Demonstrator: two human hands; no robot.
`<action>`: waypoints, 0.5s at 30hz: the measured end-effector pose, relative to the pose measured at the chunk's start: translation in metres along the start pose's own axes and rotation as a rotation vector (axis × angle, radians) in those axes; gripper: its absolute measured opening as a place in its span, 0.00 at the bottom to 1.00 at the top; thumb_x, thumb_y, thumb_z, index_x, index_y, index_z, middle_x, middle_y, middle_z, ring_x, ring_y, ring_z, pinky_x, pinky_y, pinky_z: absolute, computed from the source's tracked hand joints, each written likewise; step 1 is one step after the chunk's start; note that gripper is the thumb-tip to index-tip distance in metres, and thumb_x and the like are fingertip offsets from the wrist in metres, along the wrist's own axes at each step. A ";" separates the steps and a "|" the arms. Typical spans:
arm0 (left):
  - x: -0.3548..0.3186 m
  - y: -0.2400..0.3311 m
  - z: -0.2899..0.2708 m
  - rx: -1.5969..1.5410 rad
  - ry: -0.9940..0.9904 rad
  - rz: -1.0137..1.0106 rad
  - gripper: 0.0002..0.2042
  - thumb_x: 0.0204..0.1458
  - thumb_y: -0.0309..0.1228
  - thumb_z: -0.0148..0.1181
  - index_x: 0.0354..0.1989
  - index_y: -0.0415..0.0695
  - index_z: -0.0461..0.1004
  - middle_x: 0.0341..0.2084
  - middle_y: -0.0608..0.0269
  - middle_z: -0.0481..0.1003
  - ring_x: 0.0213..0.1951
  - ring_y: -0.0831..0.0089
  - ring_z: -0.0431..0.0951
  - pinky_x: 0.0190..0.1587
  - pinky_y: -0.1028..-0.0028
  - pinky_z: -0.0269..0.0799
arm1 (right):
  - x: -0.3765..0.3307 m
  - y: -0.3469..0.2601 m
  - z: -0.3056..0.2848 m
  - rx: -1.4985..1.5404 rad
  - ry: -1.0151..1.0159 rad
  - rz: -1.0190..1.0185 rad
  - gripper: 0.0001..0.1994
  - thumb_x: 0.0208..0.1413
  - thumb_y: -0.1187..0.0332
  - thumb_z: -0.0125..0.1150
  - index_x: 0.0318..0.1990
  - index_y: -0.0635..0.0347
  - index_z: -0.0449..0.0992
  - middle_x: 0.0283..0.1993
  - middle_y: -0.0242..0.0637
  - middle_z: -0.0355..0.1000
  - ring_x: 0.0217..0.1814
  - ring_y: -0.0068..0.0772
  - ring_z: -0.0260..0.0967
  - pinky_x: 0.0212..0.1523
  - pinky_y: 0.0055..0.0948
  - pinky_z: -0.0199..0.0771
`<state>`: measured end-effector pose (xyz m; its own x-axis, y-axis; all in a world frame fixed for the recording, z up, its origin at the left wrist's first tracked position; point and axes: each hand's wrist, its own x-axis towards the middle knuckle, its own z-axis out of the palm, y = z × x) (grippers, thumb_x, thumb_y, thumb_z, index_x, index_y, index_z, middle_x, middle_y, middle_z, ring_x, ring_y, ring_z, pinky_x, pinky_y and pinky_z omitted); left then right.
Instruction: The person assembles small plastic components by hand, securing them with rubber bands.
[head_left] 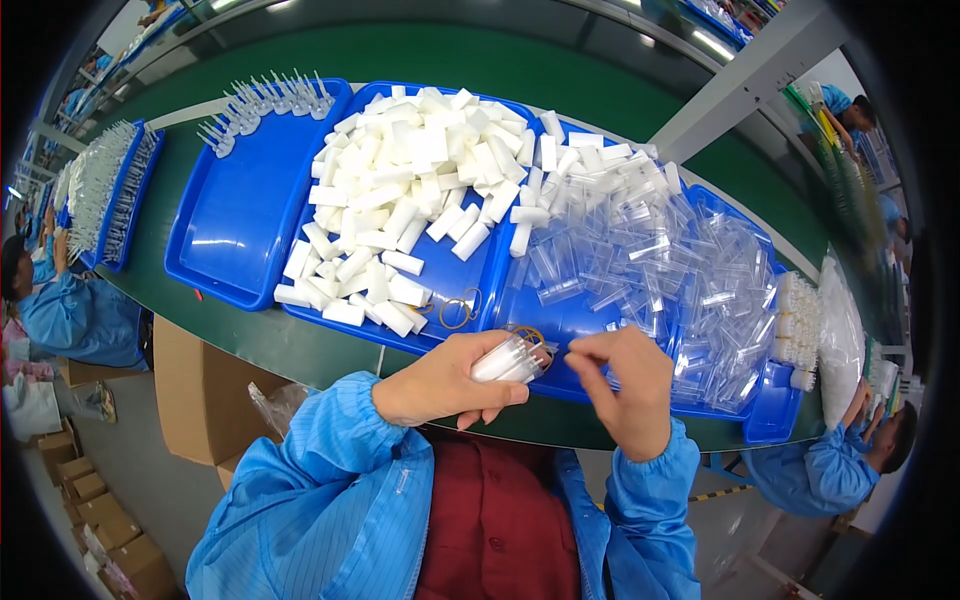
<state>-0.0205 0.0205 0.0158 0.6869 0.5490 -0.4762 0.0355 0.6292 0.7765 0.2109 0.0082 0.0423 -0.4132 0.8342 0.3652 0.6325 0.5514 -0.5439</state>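
My left hand (445,382) grips a small bundle of white and clear tubes (508,358) at the near edge of the green table. My right hand (625,385) pinches a thin tan rubber band (533,336) that loops at the end of the bundle. Both hands hover just in front of a blue tray (560,318) heaped with clear plastic tubes (660,262). To its left, another blue tray (462,290) holds a heap of white caps (405,190) and a few loose rubber bands (455,312).
A third blue tray (235,230) at the left carries white pointed parts (268,97) along its far edge. More trays with such parts (105,185) lie further left. People in blue coats work at the left (70,315) and right (835,465). Cardboard boxes (195,395) stand under the table.
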 end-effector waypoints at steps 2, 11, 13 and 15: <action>-0.001 0.000 0.001 -0.040 0.000 0.021 0.23 0.57 0.30 0.64 0.60 0.40 0.67 0.29 0.66 0.75 0.21 0.84 0.71 0.20 0.82 0.67 | -0.007 0.010 0.008 -0.066 0.131 0.171 0.09 0.46 0.75 0.71 0.36 0.59 0.78 0.31 0.36 0.75 0.31 0.39 0.72 0.30 0.34 0.70; 0.004 -0.005 0.002 -0.455 0.048 0.320 0.28 0.68 0.38 0.46 0.71 0.37 0.52 0.53 0.53 0.71 0.55 0.63 0.74 0.61 0.64 0.67 | -0.013 0.017 0.035 -0.326 0.019 0.098 0.13 0.48 0.72 0.69 0.43 0.57 0.78 0.44 0.34 0.75 0.46 0.39 0.69 0.46 0.37 0.66; 0.004 -0.004 0.005 -0.445 0.089 0.329 0.28 0.68 0.38 0.47 0.71 0.38 0.52 0.54 0.53 0.70 0.56 0.63 0.73 0.62 0.64 0.67 | -0.013 0.012 0.030 -0.151 0.134 0.167 0.23 0.46 0.71 0.72 0.52 0.58 0.76 0.53 0.39 0.73 0.51 0.43 0.69 0.51 0.39 0.66; 0.006 -0.004 0.008 -0.435 0.124 0.335 0.27 0.68 0.37 0.48 0.71 0.38 0.52 0.55 0.53 0.70 0.57 0.64 0.73 0.62 0.64 0.67 | -0.005 -0.008 0.025 -0.017 0.133 0.131 0.29 0.44 0.70 0.74 0.56 0.59 0.73 0.56 0.41 0.71 0.53 0.45 0.69 0.53 0.40 0.66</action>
<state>-0.0105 0.0167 0.0132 0.5181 0.8015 -0.2985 -0.4905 0.5643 0.6640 0.1918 0.0001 0.0261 -0.2371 0.8900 0.3895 0.6864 0.4372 -0.5812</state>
